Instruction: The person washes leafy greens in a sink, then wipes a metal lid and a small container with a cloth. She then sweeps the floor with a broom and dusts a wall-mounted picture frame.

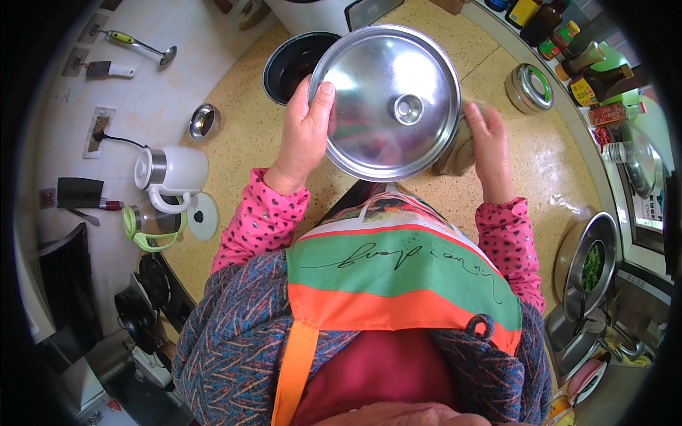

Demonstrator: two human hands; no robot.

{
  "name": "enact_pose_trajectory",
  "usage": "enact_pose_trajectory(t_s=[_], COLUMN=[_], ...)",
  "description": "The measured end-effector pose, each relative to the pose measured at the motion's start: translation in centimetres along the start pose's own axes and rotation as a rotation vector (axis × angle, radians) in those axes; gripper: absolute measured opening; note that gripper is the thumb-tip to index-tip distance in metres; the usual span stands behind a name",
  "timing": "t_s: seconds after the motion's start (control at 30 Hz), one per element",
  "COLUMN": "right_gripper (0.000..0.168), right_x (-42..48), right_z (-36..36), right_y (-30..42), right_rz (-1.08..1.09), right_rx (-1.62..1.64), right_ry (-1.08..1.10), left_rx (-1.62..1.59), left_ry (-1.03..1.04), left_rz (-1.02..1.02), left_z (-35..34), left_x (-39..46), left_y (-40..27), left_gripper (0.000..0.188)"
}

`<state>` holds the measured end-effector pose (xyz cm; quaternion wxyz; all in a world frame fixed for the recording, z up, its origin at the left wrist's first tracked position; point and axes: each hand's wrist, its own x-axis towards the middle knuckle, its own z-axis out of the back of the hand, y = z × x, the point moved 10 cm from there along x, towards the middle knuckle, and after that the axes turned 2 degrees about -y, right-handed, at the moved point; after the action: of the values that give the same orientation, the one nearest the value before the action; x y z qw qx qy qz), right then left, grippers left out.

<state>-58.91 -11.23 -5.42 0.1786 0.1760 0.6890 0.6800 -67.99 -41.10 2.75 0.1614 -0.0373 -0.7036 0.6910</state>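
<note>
My left hand (306,130) grips the left rim of a round stainless steel pot lid (367,133), its thumb on top. At the lid's right edge, my right hand (490,144) holds a greyish-brown cloth (459,152); its fingers are partly hidden behind the cloth. The lid is raised in front of my apron, knob side up. A dark round pan or bowl (290,66) stands on the speckled counter, partly covered from view by the lid.
A small metal bowl (204,121), a white kettle (184,170) and a glass jug (154,223) stand left. On the right are a round steel container (530,89), sauce bottles (602,85) on a ledge and a metal basin (573,266) with greens (592,269).
</note>
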Motion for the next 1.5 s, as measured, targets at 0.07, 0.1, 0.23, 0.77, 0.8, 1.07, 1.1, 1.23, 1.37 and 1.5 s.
enact_pose_trajectory(t_s=[0.07,0.1,0.23,0.77,0.8,1.07,1.1,1.23,1.37,1.5], right_gripper=[0.027,0.025,0.024,0.032,0.032,0.037,0.039,0.04,0.035,0.033], right_x=[-0.4,-0.8,-4.4,-11.0,-11.1,-10.8,-10.3,-8.4,-7.7,-7.9], right_z=[1.4,0.7,-3.6,-8.4,-8.4,-11.3,-11.6,-12.6,-14.2,-15.1], right_y=[1.3,2.8,9.5,5.7,5.8,10.4,11.1,14.5,16.2,15.9], right_rz=[0.029,0.116,0.714,0.651,0.655,0.851,0.866,0.963,1.027,1.057], right_rx=[0.079,0.028,-0.39,-0.486,-0.475,-0.508,-0.499,-0.497,-0.537,-0.562], right_ry=[-0.124,-0.071,0.07,0.487,0.509,0.444,0.398,0.183,0.1,0.183], left_rx=[-0.013,-0.019,-0.031,-0.213,-0.212,-0.034,0.003,0.075,0.117,0.054], left_ry=[-0.038,-0.059,-0.018,-0.078,-0.08,0.013,0.014,0.068,0.099,0.11], left_rz=[-0.008,-0.014,-0.005,0.029,0.034,-0.057,-0.143,-0.258,-0.279,-0.265], left_z=[0.4,0.6,-0.4,-0.2,-0.2,-2.8,-3.0,-3.9,-4.4,-4.5], left_x=[0.1,0.1,0.1,1.7,1.7,1.1,1.1,0.8,0.4,0.2], left_y=[-0.1,-0.1,0.1,2.3,2.4,1.4,0.5,-0.8,-1.4,-1.2], left_gripper=[0.024,0.024,0.024,0.029,0.029,0.035,0.036,0.044,0.049,0.048])
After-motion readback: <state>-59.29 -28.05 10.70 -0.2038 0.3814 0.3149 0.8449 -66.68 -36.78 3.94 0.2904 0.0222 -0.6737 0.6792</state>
